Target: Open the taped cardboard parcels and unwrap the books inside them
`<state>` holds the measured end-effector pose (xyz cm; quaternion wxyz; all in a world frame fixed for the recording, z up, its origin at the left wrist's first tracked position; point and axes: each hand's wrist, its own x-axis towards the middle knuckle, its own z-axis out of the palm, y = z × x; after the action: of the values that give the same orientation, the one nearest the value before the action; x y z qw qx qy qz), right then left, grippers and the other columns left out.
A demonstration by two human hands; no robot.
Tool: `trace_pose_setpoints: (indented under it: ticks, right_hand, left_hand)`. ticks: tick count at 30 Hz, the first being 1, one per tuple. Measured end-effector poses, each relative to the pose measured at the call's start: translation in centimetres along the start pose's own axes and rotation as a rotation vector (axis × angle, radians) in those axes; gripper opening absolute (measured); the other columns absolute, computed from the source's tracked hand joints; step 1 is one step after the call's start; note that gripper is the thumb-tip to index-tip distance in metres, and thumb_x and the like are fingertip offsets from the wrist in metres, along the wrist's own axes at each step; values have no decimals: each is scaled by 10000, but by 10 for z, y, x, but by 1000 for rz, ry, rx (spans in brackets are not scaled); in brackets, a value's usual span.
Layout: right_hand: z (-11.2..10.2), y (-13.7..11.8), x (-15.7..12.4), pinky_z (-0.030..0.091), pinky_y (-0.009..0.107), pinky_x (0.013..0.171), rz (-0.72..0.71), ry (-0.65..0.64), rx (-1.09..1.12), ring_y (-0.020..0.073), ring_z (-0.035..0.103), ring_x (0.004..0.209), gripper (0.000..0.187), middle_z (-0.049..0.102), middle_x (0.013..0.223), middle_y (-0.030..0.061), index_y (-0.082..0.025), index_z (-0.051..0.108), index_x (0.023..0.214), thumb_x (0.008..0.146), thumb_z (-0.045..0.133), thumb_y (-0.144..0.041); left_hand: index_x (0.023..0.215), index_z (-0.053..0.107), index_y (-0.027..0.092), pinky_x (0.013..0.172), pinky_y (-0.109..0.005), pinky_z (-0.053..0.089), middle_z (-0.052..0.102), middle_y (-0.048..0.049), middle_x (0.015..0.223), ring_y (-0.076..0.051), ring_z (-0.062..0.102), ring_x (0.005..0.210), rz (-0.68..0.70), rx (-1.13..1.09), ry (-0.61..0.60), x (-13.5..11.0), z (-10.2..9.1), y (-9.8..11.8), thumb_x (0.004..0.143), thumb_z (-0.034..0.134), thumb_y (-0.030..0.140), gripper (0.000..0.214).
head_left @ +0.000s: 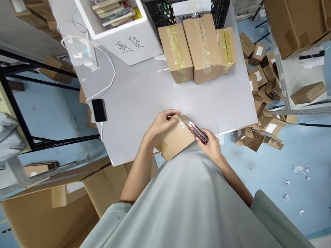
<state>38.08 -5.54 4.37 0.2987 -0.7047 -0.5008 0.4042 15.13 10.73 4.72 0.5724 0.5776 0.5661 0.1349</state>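
Observation:
A small cardboard box (178,139) with clear tape along its edges is held tilted at the front edge of the white table (134,100), close against my shirt. My left hand (165,122) grips the box at its far left corner, fingers curled over the top edge. In my right hand (210,144) is a box cutter (199,133), black with red trim. Its front end lies against the taped right side of the box; whether the blade is out, I cannot tell.
Three taped cardboard boxes (203,51) stand at the back, before a black crate (219,13). Left of them is a white foam bin (129,41) with books. A black phone-like device (99,110) and a power strip (84,51) lie left. Discarded boxes (269,124) pile on the right floor.

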Motion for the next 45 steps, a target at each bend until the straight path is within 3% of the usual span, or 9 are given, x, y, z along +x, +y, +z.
trace_pose_setpoints:
  ticks: [4, 8, 14, 24, 33, 40, 45]
  right_hand:
    - [4, -5, -4, 637, 421, 1043, -31, -16, -107, 277, 773, 1217, 433, 793, 1354, 95, -252, 679, 1415, 988, 677, -319]
    - [4, -17, -7, 649, 375, 966, -81, -27, -271, 270, 781, 1177, 433, 783, 1340, 95, -253, 664, 1490, 1065, 617, -319]
    - [8, -38, -2, 638, 326, 901, -135, -51, -505, 247, 776, 1155, 460, 752, 1412, 89, -267, 613, 1596, 1158, 488, -333]
    - [16, -69, -4, 630, 350, 830, -148, -82, -823, 260, 717, 1027, 528, 734, 1405, 109, -294, 553, 1648, 1146, 405, -224]
    - [45, -98, -14, 644, 407, 794, -176, -39, -932, 289, 681, 1003, 669, 702, 1373, 151, -312, 401, 1723, 1085, 371, -112]
    - [28, -101, -47, 609, 400, 707, -16, -100, -1020, 301, 689, 959, 621, 728, 1224, 173, -244, 508, 1642, 1057, 396, -70]
    - [9, -99, -81, 576, 364, 669, 28, -85, -984, 282, 719, 908, 594, 753, 1174, 155, -270, 555, 1611, 1057, 470, -73]
  left_hand:
    - [1135, 822, 203, 792, -334, 595, 815, -71, 1049, -242, 731, 916, -42, 17, 60, -4, 8, 9, 826, 674, 400, 396]
    - [1093, 811, 194, 696, -314, 564, 808, -67, 940, -231, 722, 819, -96, -53, 63, -8, 12, 14, 819, 696, 380, 351]
    - [1059, 801, 190, 797, -344, 594, 815, -83, 986, -252, 745, 889, -28, -96, 66, -5, 13, 5, 827, 729, 403, 324]
    - [1036, 814, 191, 835, -353, 589, 821, -75, 1002, -254, 743, 901, 67, -82, 86, 7, 17, -16, 813, 715, 351, 292]
    - [1039, 828, 204, 889, -360, 570, 836, -75, 1040, -264, 749, 954, 148, -33, 96, 10, 18, -21, 872, 697, 356, 261]
    - [1000, 849, 240, 882, -370, 525, 854, -64, 1052, -271, 742, 937, 149, 122, 131, 8, 27, -13, 883, 712, 326, 199]
    - [995, 841, 235, 905, -372, 520, 854, -60, 1065, -271, 745, 972, 160, 106, 123, 7, 26, -12, 895, 706, 322, 189]
